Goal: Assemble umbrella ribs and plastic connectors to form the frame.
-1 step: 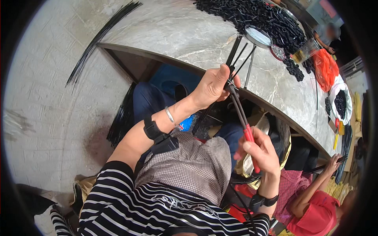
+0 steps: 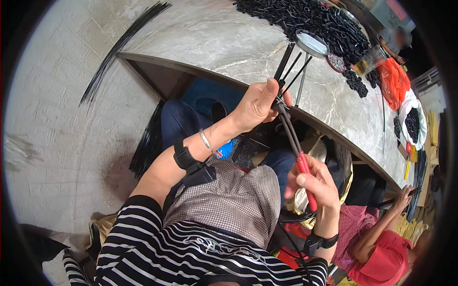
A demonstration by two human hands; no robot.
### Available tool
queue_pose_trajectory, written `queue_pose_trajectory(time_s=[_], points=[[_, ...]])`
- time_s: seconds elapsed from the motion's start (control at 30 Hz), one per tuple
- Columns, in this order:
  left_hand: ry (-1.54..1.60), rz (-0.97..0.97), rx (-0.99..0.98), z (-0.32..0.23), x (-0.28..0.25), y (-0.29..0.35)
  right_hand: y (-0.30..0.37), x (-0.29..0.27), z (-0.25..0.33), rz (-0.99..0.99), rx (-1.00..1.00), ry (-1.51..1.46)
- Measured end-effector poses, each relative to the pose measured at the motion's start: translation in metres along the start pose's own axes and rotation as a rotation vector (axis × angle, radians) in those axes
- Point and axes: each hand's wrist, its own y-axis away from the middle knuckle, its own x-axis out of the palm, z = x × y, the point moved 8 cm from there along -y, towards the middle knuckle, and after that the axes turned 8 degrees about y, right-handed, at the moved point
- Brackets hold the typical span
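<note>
My left hand (image 2: pixel 257 105) is closed around a bundle of thin black rods (image 2: pixel 285 62), held just over the table's front edge. Their upper ends fan out; lower down, thin wire shows where they meet, by my fingers. My right hand (image 2: pixel 317 181) grips pliers by their red handles (image 2: pixel 303 164). The dark arms of the pliers reach up to the wired joint beside my left fingers, where their jaws are partly hidden. Beyond the rod tips, a round, pale-topped dish (image 2: pixel 312 43) is fixed on a thin metal stand.
The grey marble-patterned table (image 2: pixel 214 45) carries a heap of short black pieces (image 2: pixel 305 19). Orange (image 2: pixel 393 83) and white bags (image 2: pixel 412 121) lie at its right. Long black strips (image 2: pixel 119 47) overhang the left corner. A co-worker in red (image 2: pixel 381 257) sits close at my right.
The pliers' red handles and my right hand have shifted very slightly. One rod's tip has swung a little to the right. My left hand keeps its place.
</note>
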Motion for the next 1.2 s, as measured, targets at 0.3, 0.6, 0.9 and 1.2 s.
queue_pose_trajectory(time_s=[0.3, 0.6, 0.9, 1.2], points=[[-0.019, 0.063, 0.028, -0.006, 0.005, -0.004, 0.010, 0.006, 0.039, -0.676, -0.285, 1.360], [-0.025, 0.061, -0.008, -0.009, 0.001, 0.002, 0.005, 0.006, -0.008, -0.165, 0.019, -0.070], [0.003, 0.123, -0.044, -0.013, 0.014, 0.005, 0.009, 0.002, -0.002, -0.124, -0.041, -0.253], [0.055, 0.214, -0.123, -0.005, 0.020, 0.005, 0.013, -0.004, -0.009, -0.130, -0.070, -0.210]])
